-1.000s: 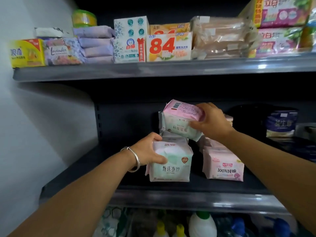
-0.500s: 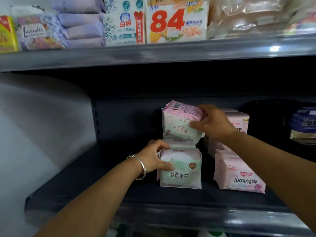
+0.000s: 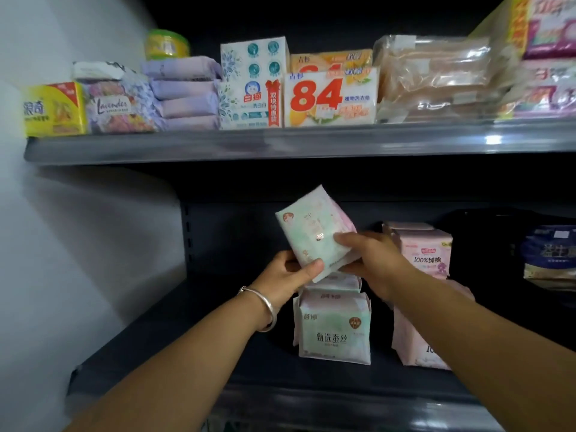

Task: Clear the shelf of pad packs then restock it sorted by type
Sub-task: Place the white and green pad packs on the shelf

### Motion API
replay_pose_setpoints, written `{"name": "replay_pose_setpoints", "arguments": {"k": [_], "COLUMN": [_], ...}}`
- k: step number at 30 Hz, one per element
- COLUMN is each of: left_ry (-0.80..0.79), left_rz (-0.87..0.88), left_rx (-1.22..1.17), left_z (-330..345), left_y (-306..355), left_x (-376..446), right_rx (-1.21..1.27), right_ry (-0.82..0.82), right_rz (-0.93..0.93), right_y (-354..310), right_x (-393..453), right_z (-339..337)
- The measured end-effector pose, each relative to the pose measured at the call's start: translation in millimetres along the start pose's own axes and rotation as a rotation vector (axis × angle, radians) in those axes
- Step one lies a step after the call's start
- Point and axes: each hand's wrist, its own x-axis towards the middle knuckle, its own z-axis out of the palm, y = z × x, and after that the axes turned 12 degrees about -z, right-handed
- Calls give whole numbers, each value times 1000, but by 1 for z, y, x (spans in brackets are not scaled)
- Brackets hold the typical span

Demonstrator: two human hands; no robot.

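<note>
At frame centre, the left hand and right hand are both gripping a tilted mint-green pad pack, fingers curled round its lower end, lifting it above the green packs standing on the dark shelf. Pink packs are sitting right of them, farther back.

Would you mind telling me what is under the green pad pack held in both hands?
Under the held green pad pack stands another green pack on the shelf, with one more pack's top behind it. Anything further back is covered.
</note>
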Motion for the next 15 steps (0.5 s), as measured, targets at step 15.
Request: {"name": "replay_pose_setpoints", "arguments": {"k": [15], "left_ry": [386], "left_rz": [399], "left_rx": [455], "left_z": [-45], "left_y": [13], "left_x": [6], "right_rx": [-396], "right_ry": [-364], "right_rz": [-291], "right_y": [-2], "right_x": [0], "right_z": [6]}}
